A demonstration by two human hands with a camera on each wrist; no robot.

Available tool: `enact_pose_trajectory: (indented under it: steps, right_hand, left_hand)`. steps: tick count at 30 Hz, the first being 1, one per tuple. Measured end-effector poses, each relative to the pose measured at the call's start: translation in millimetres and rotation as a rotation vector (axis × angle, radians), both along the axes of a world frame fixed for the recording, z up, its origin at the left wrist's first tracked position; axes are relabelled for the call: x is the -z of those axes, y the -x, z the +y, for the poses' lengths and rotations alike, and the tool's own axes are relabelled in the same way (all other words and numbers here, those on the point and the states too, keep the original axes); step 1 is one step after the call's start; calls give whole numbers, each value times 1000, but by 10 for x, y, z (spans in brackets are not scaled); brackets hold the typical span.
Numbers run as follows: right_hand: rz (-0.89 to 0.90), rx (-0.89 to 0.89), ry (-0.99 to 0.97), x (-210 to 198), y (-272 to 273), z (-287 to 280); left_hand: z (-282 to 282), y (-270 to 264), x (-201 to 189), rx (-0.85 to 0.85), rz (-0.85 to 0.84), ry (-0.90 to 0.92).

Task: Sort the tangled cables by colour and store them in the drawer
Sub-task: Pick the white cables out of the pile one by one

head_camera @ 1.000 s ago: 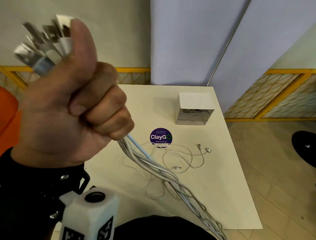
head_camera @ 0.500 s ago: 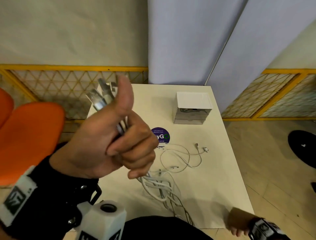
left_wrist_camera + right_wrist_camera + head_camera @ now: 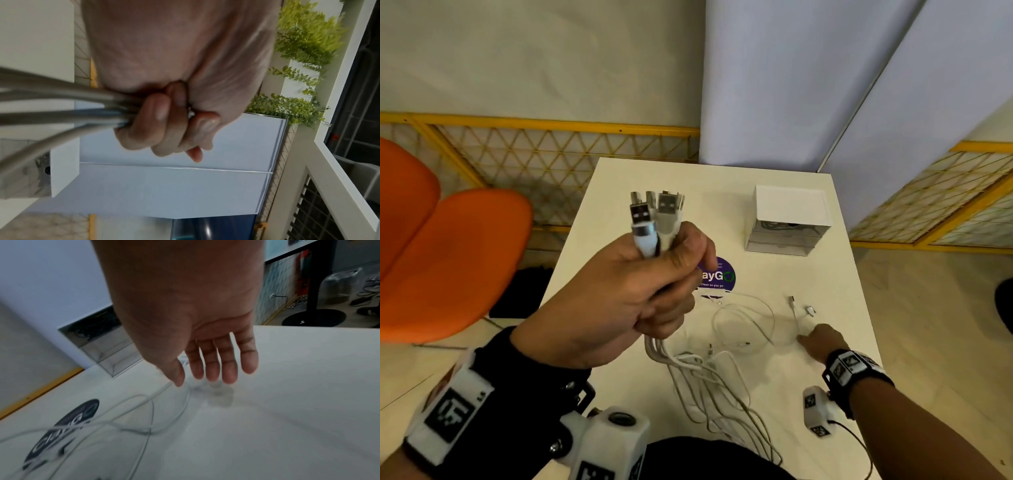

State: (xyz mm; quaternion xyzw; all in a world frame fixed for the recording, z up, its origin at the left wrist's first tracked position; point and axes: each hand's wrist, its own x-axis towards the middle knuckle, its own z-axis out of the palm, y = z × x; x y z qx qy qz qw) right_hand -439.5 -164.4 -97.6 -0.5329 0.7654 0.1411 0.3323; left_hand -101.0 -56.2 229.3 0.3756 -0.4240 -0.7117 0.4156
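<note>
My left hand (image 3: 640, 291) grips a bundle of white cables (image 3: 654, 222) above the table, USB plugs sticking up past the thumb. The cords hang from the fist (image 3: 164, 123) and trail in loops (image 3: 709, 387) over the near table edge. More thin white cables (image 3: 750, 318) lie loose by the purple sticker. My right hand (image 3: 820, 341) hovers low over them with straight, spread fingers (image 3: 213, 366), holding nothing. A small white drawer unit (image 3: 787, 219) stands at the far right of the table; its top drawer holds dark cables.
The white table (image 3: 835, 287) carries a round purple sticker (image 3: 719, 275). Orange chairs (image 3: 452, 260) stand to the left. A yellow mesh fence (image 3: 544, 154) and pale partition panels (image 3: 791, 85) close off the back. Tiled floor lies to the right.
My left hand has dropped and moved away from the camera with the cable bundle. My right hand has come up from the near table edge and reached out over the loose cables.
</note>
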Motion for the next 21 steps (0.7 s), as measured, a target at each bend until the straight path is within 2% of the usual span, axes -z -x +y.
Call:
enact_pose_trajectory:
  steps: [6, 13, 16, 19, 21]
  right_hand:
    - [8, 80, 90, 154, -228, -82]
    - [20, 139, 1, 34, -426, -98]
    - [6, 163, 42, -32, -483, -64]
    - [-129, 273, 91, -81, -513, -82]
    - [-344, 430, 121, -152, -532, -107]
  left_hand:
    - [-85, -16, 76, -20, -70, -32]
    - [-226, -9, 127, -18, -113, -20]
    - [-248, -19, 151, -16, -127, -17]
    - [-261, -38, 184, -28, -136, -25]
    - [-263, -50, 204, -42, -131, -41]
